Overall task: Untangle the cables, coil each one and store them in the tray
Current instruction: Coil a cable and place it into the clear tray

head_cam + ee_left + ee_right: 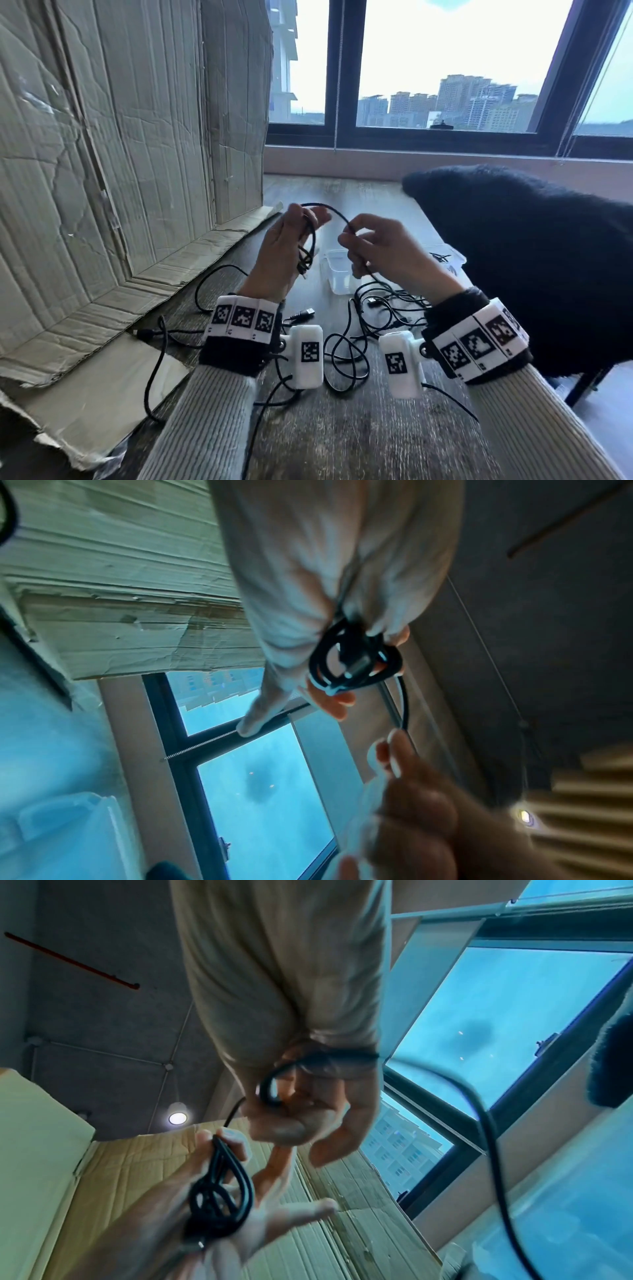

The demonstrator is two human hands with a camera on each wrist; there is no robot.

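My left hand (305,221) is raised above the table and grips a small coil of black cable (308,250), thumb over the loops. In the left wrist view the coil (356,664) hangs from those fingers with a plug inside it. The same cable arcs over (330,209) to my right hand (349,236), which pinches it; the free length drops down to a tangle of black cables (376,308) on the table. In the right wrist view the cable bends round my right fingers (274,1088). A clear plastic tray (329,255) stands behind and below the hands.
Large creased cardboard sheets (120,154) lean along the left and lie on the table. A black fuzzy garment (531,257) covers the right side. A second clear container (445,257) holding dark cable sits partly behind my right hand. Loose cables (161,359) trail near the front.
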